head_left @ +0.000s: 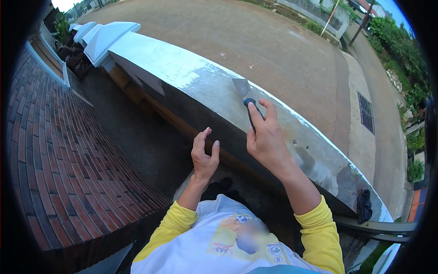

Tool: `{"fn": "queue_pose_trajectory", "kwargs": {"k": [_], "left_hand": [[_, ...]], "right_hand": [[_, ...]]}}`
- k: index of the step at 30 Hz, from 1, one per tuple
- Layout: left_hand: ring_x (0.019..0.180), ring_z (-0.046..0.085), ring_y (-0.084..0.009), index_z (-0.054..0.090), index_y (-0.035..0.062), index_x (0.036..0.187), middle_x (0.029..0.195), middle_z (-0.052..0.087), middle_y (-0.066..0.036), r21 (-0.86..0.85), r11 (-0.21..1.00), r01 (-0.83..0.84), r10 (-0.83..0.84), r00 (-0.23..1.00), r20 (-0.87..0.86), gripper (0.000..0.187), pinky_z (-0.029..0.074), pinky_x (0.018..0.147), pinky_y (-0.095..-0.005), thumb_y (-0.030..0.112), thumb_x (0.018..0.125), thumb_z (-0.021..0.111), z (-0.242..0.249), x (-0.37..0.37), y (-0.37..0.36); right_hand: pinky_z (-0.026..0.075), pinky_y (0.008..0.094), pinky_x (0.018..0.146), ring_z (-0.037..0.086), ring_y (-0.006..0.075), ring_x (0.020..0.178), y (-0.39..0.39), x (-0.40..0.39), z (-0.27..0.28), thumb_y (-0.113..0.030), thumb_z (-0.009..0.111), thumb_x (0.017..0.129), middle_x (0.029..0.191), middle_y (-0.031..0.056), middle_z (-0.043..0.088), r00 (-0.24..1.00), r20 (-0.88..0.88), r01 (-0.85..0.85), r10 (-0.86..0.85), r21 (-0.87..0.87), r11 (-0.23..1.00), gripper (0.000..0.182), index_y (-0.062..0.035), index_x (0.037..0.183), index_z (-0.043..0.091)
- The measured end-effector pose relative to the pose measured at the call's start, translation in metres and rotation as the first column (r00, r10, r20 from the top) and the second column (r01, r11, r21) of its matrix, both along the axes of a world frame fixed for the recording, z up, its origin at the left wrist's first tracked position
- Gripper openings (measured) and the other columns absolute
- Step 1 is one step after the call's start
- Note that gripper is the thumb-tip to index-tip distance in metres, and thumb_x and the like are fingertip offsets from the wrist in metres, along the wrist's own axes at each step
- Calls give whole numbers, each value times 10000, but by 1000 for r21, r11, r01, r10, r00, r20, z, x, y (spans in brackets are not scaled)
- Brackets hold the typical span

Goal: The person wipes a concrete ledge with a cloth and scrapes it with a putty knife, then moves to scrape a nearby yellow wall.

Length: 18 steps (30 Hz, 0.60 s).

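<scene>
My right hand (268,139) is wrapped round the dark handle of a scraper (242,87), a putty knife with a flat metal blade. Its blade overlaps the top of the wall (228,98), close to the outer edge. Bright white paint covers the far part of that top; around the scraper and nearer to me the surface is grey and patchy, with damp-looking stains. My left hand (205,157) is held in the air on the inner side of the wall, fingers spread from the thumb, holding nothing.
A black crumpled object (364,206) lies at the wall's near right end, beside a metal rail (374,227). White pyramid-shaped caps (109,39) top the pillar at the far end. A brick wall (77,169) rises on my left. Beyond the low wall runs a road (292,59) with a drain grate (365,113).
</scene>
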State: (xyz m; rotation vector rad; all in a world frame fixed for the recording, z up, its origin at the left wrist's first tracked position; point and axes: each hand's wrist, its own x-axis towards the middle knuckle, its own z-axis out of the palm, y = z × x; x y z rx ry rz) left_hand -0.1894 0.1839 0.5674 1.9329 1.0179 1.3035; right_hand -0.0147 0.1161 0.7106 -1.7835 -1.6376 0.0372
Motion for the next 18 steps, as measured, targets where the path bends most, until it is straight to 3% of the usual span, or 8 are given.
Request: {"fn": "queue_pose_trajectory", "kwargs": {"k": [2, 6, 9, 11, 12, 13, 14, 18], "left_hand": [[1102, 665, -306, 602, -20, 1291, 1186, 681, -181, -38, 997, 66, -66, 998, -10, 434, 513, 962, -372, 22, 870, 699, 0, 4, -11], [979, 702, -317, 662, -17, 1185, 1035, 717, -175, -81, 978, 192, -194, 981, -24, 330, 549, 872, -374, 4, 858, 693, -6, 19, -27], [850, 713, -314, 692, -18, 1069, 954, 719, -171, -39, 953, 300, -301, 954, -13, 219, 565, 756, -358, -11, 850, 686, -12, 32, -36], [858, 715, -320, 682, -8, 1040, 957, 718, -174, -185, 895, 407, -424, 903, -65, 191, 563, 747, -359, -5, 850, 691, -10, 31, -42], [862, 702, -367, 675, -1, 1006, 939, 709, -177, -205, 875, 438, -433, 898, 72, 189, 557, 742, -387, -7, 820, 709, -11, 33, -45], [902, 697, -393, 666, 9, 1069, 920, 706, -180, -283, 834, 473, -447, 881, 153, 251, 551, 770, -421, 27, 823, 717, -16, 33, -49], [944, 692, -388, 647, 8, 1126, 952, 702, -188, -218, 869, 444, -430, 896, 113, 293, 544, 810, -432, 50, 843, 709, -25, 34, -47], [1095, 662, -363, 549, -10, 1308, 1125, 673, -229, -95, 835, 542, -546, 796, -262, 433, 515, 928, -438, 113, 910, 668, -57, 11, -10]], "right_hand": [[562, 444, 858, 662, 454, 1039, -15, 6, -8, 26, 681, 809, 1327, 275, 548, 996, 90, 4, -20, 176, 984, 517, 57, 1312, 563], [573, 425, 847, 689, 400, 1005, -44, 14, -10, -6, 757, 769, 1234, 205, 639, 996, 52, 56, -70, 234, 971, 538, 20, 1283, 596], [583, 395, 827, 699, 380, 972, -48, 7, -15, 1, 761, 741, 1231, 207, 635, 981, 190, -27, -27, 277, 961, 571, 10, 1290, 604], [592, 371, 759, 706, 323, 956, -42, -11, -21, -50, 708, 785, 1215, 232, 634, 956, 284, -157, 72, 289, 944, 480, 6, 1256, 638], [595, 373, 744, 709, 321, 938, -37, -21, -21, -51, 736, 781, 1190, 227, 643, 944, 299, -220, 138, 260, 940, 467, 10, 1234, 641], [597, 375, 729, 712, 320, 921, -30, -31, -20, -52, 764, 777, 1166, 221, 653, 929, 311, -281, 203, 232, 931, 457, 14, 1213, 644], [594, 362, 708, 707, 302, 885, -16, -36, -22, -58, 750, 774, 1161, 218, 654, 915, 352, -291, 196, 242, 926, 452, 16, 1207, 643], [580, 313, 648, 679, 234, 773, 38, -56, -23, -74, 702, 774, 1147, 207, 655, 856, 472, -369, 211, 272, 889, 412, 17, 1170, 641]]}}
